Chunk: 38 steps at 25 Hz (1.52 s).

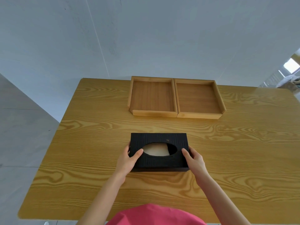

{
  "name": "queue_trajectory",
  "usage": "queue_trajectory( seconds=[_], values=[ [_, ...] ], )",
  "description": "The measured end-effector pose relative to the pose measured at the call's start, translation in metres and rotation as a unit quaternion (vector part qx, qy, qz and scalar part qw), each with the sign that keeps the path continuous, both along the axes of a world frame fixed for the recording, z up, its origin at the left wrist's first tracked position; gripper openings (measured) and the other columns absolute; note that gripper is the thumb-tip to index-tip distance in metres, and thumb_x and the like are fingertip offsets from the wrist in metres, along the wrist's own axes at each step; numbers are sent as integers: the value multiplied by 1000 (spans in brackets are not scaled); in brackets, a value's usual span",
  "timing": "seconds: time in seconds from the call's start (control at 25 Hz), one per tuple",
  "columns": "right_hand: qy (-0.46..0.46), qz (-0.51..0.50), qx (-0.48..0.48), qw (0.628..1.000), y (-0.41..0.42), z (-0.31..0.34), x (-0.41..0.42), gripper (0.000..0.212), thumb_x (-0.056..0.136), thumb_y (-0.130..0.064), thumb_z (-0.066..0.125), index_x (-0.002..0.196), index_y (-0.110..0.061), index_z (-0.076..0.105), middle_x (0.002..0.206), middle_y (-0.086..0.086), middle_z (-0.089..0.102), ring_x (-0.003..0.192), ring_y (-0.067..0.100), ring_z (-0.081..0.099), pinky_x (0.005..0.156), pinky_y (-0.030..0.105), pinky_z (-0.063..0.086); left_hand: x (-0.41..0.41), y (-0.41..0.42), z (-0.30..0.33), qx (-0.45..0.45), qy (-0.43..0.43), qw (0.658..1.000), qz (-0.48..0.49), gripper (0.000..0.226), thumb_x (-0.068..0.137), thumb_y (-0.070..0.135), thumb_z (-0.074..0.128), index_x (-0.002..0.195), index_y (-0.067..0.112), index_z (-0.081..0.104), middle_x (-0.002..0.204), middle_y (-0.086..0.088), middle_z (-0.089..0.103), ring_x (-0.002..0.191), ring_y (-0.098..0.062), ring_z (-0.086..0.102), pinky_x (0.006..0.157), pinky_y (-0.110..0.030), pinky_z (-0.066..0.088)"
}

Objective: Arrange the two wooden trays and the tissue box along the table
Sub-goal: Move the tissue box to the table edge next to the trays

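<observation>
We've got left hand (pixel 128 157) and right hand (pixel 194 157) clamped on the tissue box (pixel 159 161) ends — two trays (pixel 152 96) touching, beyond the box; no readable labels.

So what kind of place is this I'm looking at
Probably a plain indoor room set up for a tabletop tidying job, though that's a guess. A wood-grain table stands against a bare white wall, holding only two wooden trays and a black tissue box.

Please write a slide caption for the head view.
Both hands grip the black tissue box; two wooden trays sit behind.
</observation>
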State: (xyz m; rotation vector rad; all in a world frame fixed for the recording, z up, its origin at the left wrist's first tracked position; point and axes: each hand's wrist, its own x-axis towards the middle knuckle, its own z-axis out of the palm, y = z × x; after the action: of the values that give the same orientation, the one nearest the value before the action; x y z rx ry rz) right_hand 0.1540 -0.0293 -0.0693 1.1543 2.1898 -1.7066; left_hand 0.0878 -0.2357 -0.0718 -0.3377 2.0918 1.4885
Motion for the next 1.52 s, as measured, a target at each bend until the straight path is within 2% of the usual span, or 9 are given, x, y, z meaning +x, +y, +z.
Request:
queue_trajectory(
  seconds=[0.16, 0.32, 0.52, 0.68, 0.76, 0.96, 1.08, 1.28, 1.52],
  values=[
    [-21, 20, -3, 1000, -23, 1, -13, 40, 95, -27, 47, 131, -12, 49, 124, 6, 61, 114, 22, 55, 91, 32, 45, -9, -26, 2, 10, -10, 1000, 21, 59, 87, 29, 60, 141, 18, 37, 144, -3, 44, 135, -23, 36, 108, -36, 32],
    [-14, 38, -35, 999, -57, 10, -37, 35, 96, -22, 45, 128, -13, 52, 114, 3, 61, 104, 18, 55, 82, 28, 41, -20, -62, 2, 6, -9, 999, 53, 60, 85, 29, 62, 139, 18, 39, 143, -2, 46, 135, -22, 37, 111, -38, 31],
    [-1, 62, -36, 997, -92, 23, -78, 32, 96, -21, 43, 127, -18, 53, 107, 0, 59, 99, 16, 53, 80, 28, 40, -50, -101, 11, -14, 17, 997, 73, 59, 85, 30, 62, 138, 16, 41, 141, -2, 48, 135, -21, 38, 112, -40, 33],
    [-21, 88, -44, 995, -120, 31, -120, 36, 97, -22, 40, 131, -18, 48, 115, 3, 59, 99, 17, 52, 75, 25, 41, -95, -131, 15, -37, 33, 996, 77, 60, 84, 31, 63, 138, 16, 40, 140, -4, 49, 132, -24, 41, 111, -46, 35],
    [-33, 101, -48, 993, -133, 34, -142, 39, 97, -23, 40, 135, -19, 43, 124, 5, 57, 104, 19, 51, 79, 28, 40, -119, -144, 17, -43, 40, 995, 77, 61, 84, 30, 62, 139, 16, 39, 139, -6, 49, 130, -26, 43, 109, -47, 37],
    [-42, 136, -72, 987, -157, 38, -196, 42, 97, -21, 42, 138, -17, 39, 130, 3, 54, 107, 16, 48, 88, 27, 38, -171, -168, 21, -57, 51, 994, 84, 62, 86, 30, 60, 141, 15, 34, 139, -8, 49, 126, -27, 46, 105, -43, 41],
    [-49, 159, -76, 983, -166, 36, -227, 44, 95, -21, 45, 138, -14, 39, 136, 5, 52, 121, 20, 48, 96, 30, 39, -200, -180, 19, -62, 52, 993, 88, 62, 86, 31, 59, 142, 18, 33, 140, -8, 47, 127, -27, 45, 106, -45, 40],
    [-61, 170, -61, 982, -177, 33, -270, 43, 95, -22, 46, 137, -15, 39, 134, 4, 51, 111, 16, 46, 87, 25, 35, -244, -187, 12, -46, 51, 993, 94, 50, 88, 23, 58, 135, 18, 43, 134, -7, 53, 122, -26, 50, 101, -38, 41],
    [-66, 187, -37, 979, -178, 16, -296, 46, 95, -22, 47, 139, -18, 37, 136, 4, 52, 123, 22, 48, 89, 26, 38, -267, -187, -2, -29, 54, 993, 100, 47, 90, 21, 56, 135, 20, 43, 132, -4, 54, 120, -24, 51, 100, -38, 42]
  ],
)
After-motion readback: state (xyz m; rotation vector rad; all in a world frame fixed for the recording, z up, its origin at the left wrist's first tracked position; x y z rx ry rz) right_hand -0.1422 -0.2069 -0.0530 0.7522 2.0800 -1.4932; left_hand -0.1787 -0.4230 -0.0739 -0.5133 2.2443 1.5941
